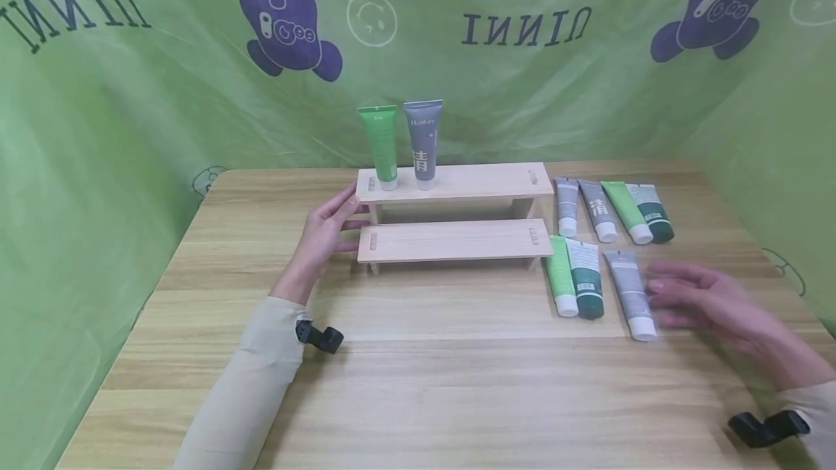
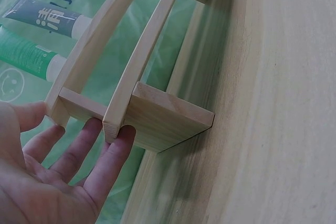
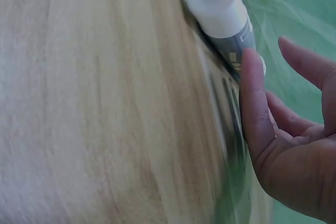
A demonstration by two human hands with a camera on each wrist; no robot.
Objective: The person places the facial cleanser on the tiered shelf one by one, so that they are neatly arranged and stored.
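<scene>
A two-tier wooden display rack (image 1: 451, 241) stands on the table. My left hand (image 1: 329, 223) grips its left end; in the left wrist view the thumb lies at the upper board's end, with fingers against the boards and side support (image 2: 163, 119). A green tube (image 1: 381, 143) and a grey-blue tube (image 1: 424, 140) stand upright on their caps on the upper tier. To the right, my right hand (image 1: 718, 303), slightly blurred, has its fingers extended beside a lying grey tube (image 1: 629, 289). In the right wrist view that tube's white cap (image 3: 215, 6) is near the fingertips; nothing is held.
Right of the rack, a green tube (image 1: 560, 274) and a dark-green-and-white tube (image 1: 585, 278) lie side by side. Behind them lie two grey tubes (image 1: 597, 209), a green tube (image 1: 627, 212) and another dark-green-and-white tube (image 1: 652, 212). Green printed cloth (image 1: 457, 93) surrounds the table.
</scene>
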